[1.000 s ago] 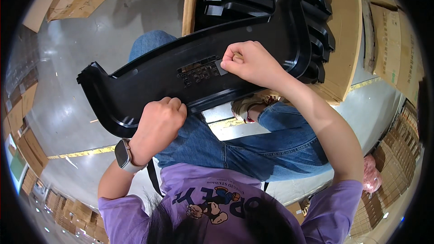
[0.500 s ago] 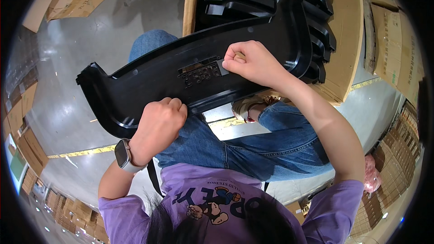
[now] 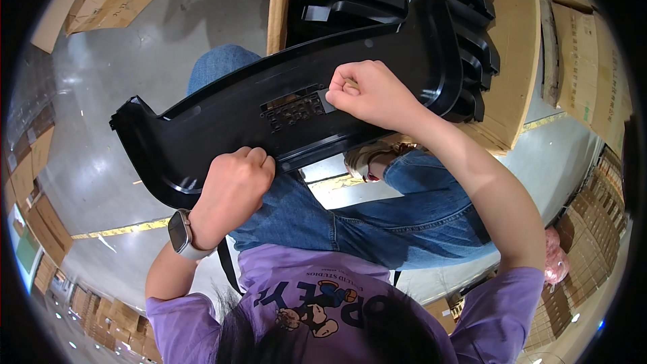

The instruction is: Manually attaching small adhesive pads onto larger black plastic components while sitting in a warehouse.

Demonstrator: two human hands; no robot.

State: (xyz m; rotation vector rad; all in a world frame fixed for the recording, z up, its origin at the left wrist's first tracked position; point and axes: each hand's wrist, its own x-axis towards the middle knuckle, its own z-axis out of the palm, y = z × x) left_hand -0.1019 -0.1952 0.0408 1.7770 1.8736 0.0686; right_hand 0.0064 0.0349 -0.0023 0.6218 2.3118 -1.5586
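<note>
A long black plastic panel [image 3: 209,118] with upturned ends lies tilted across my lap, its right end raised over an open carton. Near its middle is a rectangular opening with a small lattice-like insert [image 3: 294,111]. My left hand [image 3: 237,185], with a watch on the wrist, is closed over the panel's near edge. My right hand [image 3: 371,93] is in a pinch just right of the insert. Its fingertips meet a small flat grey piece [image 3: 325,102], whose far part is hidden beneath them.
The open carton [image 3: 515,61] ahead on the right holds several similar black parts [image 3: 357,1]. Other cardboard boxes [image 3: 585,74] stand along the right and far left. A yellow line [image 3: 128,228] crosses the grey floor. A pink bundle [image 3: 555,256] sits at the right.
The panel and both hands appear slightly farther left, as does the carton. My grip on the edge and my right-hand pinch look the same.
</note>
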